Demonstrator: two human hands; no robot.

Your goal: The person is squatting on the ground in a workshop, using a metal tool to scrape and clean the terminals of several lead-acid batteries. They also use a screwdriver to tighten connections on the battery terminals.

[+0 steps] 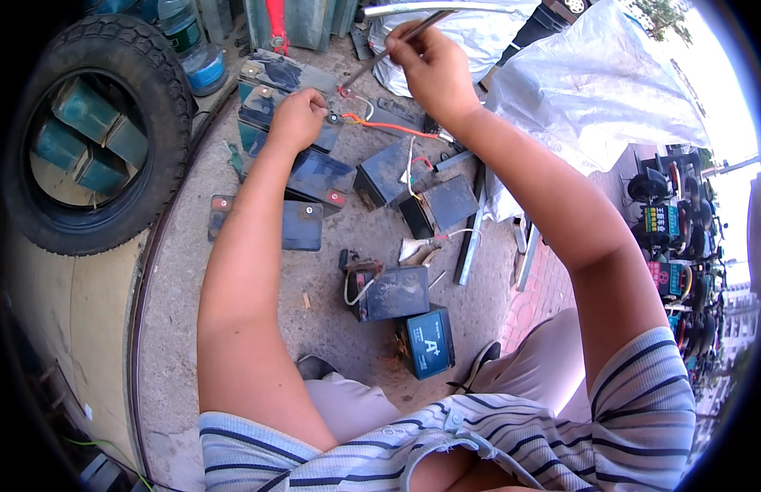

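Observation:
My right hand [425, 66] grips a long thin metal shaft [372, 59], possibly a screwdriver, slanting down-left to a small red terminal. My left hand [301, 115] is closed at the upper battery group [269, 70], beside that terminal; what its fingertips hold is hidden. An orange wire [397, 129] and a short white wire run from there to the right. Below lie dark batteries with leads [434, 205], a flat one [298, 225] under my left forearm, and a blue-labelled battery [425, 343] near my feet, against another battery [393, 291].
A tire [97, 234] holding green batteries stands left, near water bottles [204, 74] and red-handled cutters [278, 25]. Plastic sheeting [585, 82] and metal bars [470, 254] lie right; parked scooters [667, 221] stand beyond. A metal edge [138, 312] runs along the left.

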